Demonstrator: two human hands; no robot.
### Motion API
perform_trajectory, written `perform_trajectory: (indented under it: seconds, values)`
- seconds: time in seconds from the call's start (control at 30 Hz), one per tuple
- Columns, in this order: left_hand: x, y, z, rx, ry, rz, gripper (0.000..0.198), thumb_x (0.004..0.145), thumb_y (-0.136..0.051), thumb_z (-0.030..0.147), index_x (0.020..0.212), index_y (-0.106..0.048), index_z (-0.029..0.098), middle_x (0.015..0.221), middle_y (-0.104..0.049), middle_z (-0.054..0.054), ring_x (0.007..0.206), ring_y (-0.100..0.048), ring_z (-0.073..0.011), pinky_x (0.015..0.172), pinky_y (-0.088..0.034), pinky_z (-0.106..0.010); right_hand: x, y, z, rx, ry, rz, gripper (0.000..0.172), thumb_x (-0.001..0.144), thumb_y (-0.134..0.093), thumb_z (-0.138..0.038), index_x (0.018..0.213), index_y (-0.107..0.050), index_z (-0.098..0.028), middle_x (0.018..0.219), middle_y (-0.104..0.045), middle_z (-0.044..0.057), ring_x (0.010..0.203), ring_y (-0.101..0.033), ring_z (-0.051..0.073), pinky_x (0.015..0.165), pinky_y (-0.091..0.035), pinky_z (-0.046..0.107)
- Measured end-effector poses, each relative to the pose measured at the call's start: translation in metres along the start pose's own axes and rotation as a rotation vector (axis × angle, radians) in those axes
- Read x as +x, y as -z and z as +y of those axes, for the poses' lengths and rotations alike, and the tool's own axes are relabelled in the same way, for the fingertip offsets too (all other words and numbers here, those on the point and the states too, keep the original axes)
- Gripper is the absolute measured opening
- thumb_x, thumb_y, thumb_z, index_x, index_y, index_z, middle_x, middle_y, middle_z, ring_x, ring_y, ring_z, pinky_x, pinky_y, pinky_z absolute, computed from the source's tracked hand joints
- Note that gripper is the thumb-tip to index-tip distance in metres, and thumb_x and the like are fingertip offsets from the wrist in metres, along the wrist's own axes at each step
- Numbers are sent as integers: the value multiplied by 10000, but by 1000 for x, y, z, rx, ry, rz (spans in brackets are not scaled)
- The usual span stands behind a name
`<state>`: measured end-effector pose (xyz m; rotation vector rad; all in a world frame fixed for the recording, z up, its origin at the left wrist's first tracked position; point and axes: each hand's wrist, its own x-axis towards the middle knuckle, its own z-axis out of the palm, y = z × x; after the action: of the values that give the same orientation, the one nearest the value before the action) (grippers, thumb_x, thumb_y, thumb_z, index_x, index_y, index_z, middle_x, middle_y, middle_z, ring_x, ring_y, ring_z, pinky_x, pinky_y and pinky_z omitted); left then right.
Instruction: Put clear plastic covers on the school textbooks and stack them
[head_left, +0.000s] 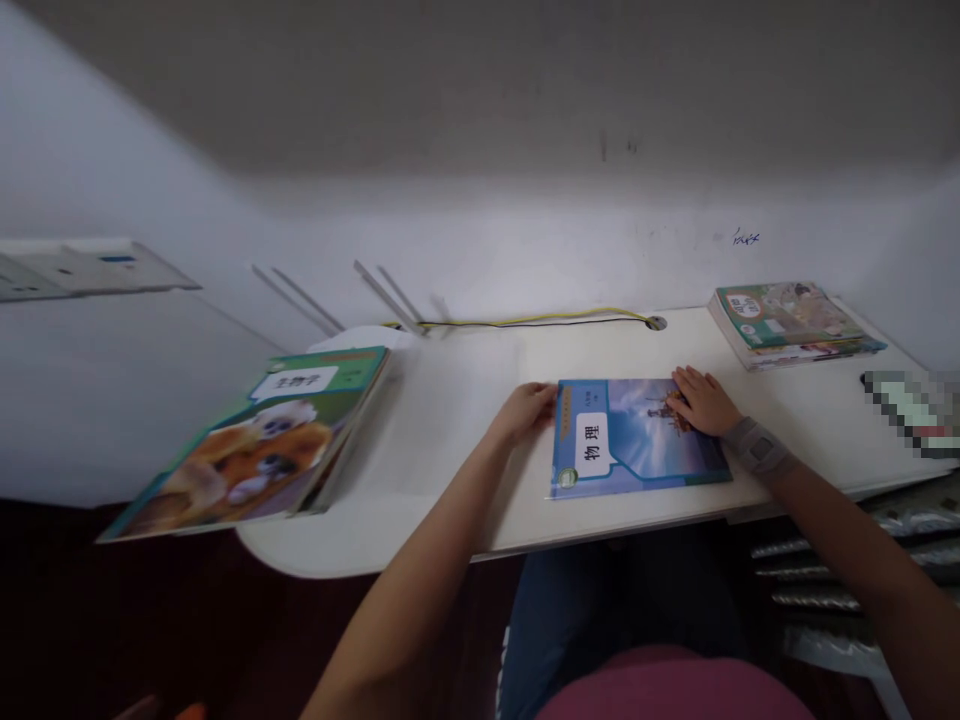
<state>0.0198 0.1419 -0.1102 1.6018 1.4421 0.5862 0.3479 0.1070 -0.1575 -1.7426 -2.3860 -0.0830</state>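
Observation:
A blue book (645,455) lies turned sideways on the white desk (450,450) in front of me. My left hand (528,408) is at the book's left edge, its fingers bent and partly hidden; whether they grip the edge is unclear. Resting on the book's upper right part is my right hand (705,402), palm down with the fingers somewhat spread. Near the left end of the desk stands a stack of books topped by a green one with an animal picture (259,450).
At the back right is another book stack (791,320), with a blurred-out device (915,410) in front of it. A yellow and black cable (555,318) runs along the wall to a desk hole. A metal bracket (388,296) leans near the wall; sockets (90,268) are at left.

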Motion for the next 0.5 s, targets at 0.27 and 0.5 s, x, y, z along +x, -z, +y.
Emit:
perform_trajectory:
  seconds: [0.27,0.5]
  values:
    - [-67,-17,-2,-586,133,-237,355,688,-696,442,889,-595,168,689,-662,-40,660,-634,-173,582,-507,-281,0,-7,1,39,-15,19,561,916,-316,-471,1360,-411,-142,1425,-409,140,1332,-324,288,1048,-270,502]
    - [-74,-13,2,-805,132,-119,330,669,-707,321,945,-564,210,838,-696,-53,715,-676,-215,591,-557,-324,6,-8,31,611,-159,267,554,933,-198,-421,1329,-412,-99,1352,-464,194,1259,-414,264,1028,-325,442]
